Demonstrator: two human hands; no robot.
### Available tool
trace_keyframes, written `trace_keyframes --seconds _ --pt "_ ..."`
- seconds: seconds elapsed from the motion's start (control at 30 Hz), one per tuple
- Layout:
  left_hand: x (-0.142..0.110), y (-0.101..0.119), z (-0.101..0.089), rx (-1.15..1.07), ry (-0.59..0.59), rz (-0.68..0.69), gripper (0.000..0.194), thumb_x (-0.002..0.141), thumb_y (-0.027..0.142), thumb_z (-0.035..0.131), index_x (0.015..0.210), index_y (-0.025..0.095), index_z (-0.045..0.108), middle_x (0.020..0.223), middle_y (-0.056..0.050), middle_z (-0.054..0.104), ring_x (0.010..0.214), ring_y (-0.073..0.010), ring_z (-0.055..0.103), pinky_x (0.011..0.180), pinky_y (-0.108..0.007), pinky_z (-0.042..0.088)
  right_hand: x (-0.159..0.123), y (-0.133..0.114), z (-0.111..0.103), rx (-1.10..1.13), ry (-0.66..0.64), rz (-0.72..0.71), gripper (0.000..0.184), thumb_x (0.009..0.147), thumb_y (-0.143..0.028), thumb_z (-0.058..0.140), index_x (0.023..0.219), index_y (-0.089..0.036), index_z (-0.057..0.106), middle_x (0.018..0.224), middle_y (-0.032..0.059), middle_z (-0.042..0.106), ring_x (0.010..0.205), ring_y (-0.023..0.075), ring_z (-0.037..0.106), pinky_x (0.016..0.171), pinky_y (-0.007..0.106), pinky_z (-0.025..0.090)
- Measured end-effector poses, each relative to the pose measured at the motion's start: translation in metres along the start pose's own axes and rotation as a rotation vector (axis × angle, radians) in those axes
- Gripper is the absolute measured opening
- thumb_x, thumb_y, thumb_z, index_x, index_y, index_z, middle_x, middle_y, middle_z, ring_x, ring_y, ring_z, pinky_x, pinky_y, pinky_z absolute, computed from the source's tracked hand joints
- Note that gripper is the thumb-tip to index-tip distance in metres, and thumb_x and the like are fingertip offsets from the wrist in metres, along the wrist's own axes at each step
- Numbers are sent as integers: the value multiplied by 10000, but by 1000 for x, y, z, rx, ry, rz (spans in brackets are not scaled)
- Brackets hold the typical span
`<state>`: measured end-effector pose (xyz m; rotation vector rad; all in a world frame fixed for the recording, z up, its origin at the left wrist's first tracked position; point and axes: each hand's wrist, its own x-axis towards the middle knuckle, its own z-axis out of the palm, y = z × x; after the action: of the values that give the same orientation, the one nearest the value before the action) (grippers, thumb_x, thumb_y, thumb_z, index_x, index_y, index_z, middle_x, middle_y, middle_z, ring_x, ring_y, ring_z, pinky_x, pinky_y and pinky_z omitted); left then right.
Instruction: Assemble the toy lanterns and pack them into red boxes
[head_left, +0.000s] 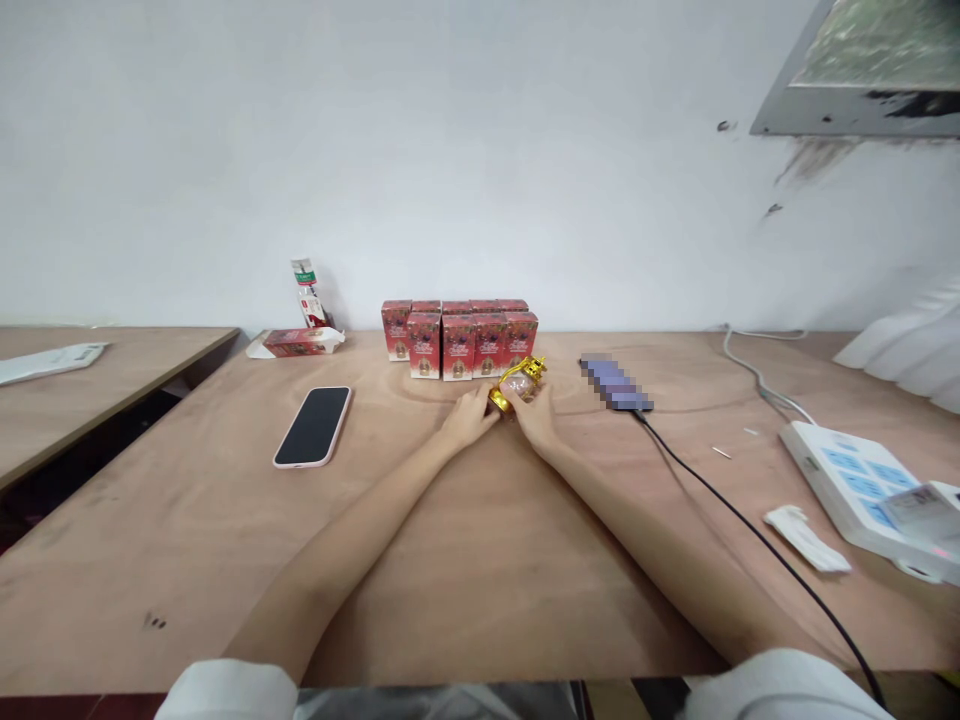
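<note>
A small ornament with a clear ball and shiny gold parts (517, 384) lies tilted between my two hands, just in front of the red boxes (458, 347). My left hand (471, 416) has its fingers closed at the gold base. Around the clear ball, on the other side, my right hand (537, 416) is closed with its thumb on the near face. The ornament's gold top points up and to the right. Several red-and-white boxes stand upright in two rows behind it. Parts of the ornament are hidden by my fingers.
A pink-edged phone (313, 427) lies left; a second phone (616, 383) with a black cable (720, 490) lies right. An opened red box (298, 342) is at the back left. At right are a white power strip (862, 490) and a folded white strip (807, 538). The wall (450, 150) rises behind.
</note>
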<state>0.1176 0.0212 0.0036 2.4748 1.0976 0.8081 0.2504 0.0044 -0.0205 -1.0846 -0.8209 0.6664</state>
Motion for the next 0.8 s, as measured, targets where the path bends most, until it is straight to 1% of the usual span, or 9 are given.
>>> trace_keyframes --seconds 0.13,0.23,0.33,0.4,0.5,0.57,0.63,0.7,0.8 --pt "0 -3 2 -38 20 -3 382 775 92 531 1148 176 524 1055 -77 674 972 -236 636 877 -356 483 -2 -1 -1 -52 38 -48 548 528 -359 816 947 -213 495 941 19 650 878 191 612 879 361 465" --pt "1 -5 3 -82 49 -12 394 778 74 519 1159 173 536 1007 -62 691 926 -212 648 862 -334 490 -2 -1 -1 -27 50 -49 524 532 -359 812 926 -219 496 934 22 655 875 193 613 858 348 468" --pt "2 -8 4 -129 91 -28 360 797 73 492 1138 166 558 952 -44 705 860 -176 659 817 -287 500 0 -2 0 24 75 31 505 526 -377 814 886 -222 496 891 13 658 840 191 624 807 336 496" --pt "3 -9 4 -153 120 -39 295 820 86 472 1082 160 585 925 -34 709 823 -153 659 786 -256 499 2 -2 2 61 84 75 477 540 -411 798 861 -223 500 862 6 658 820 191 634 750 327 521" --pt "5 -11 4 -161 159 -55 192 856 129 452 949 149 618 865 -27 706 774 -139 649 751 -238 490 5 -3 2 145 50 129 440 583 -490 747 843 -219 517 796 -6 657 769 189 644 631 308 545" --pt "5 -12 4 -150 176 -60 179 872 164 445 893 145 621 824 -26 698 743 -139 637 730 -241 483 7 -5 1 223 6 168 432 596 -525 723 834 -214 541 748 -16 650 721 177 644 567 284 548" --pt "5 -12 4 -133 177 -51 194 882 191 434 878 144 622 790 -27 689 709 -142 623 703 -248 476 8 -6 -1 284 -20 197 423 603 -542 711 822 -214 561 724 -22 648 691 163 643 535 262 551" --pt "4 -11 3 -113 157 -20 213 885 204 425 869 144 629 774 -33 683 692 -150 613 687 -258 470 9 -7 -2 321 -18 221 416 609 -551 707 817 -218 572 723 -23 654 682 156 648 523 250 556" --pt "1 -7 2 -83 91 74 201 865 215 461 835 152 649 799 -50 683 764 -174 614 733 -283 468 10 -7 -3 361 1 249 409 609 -557 711 803 -221 581 729 -18 666 683 158 654 521 248 563"
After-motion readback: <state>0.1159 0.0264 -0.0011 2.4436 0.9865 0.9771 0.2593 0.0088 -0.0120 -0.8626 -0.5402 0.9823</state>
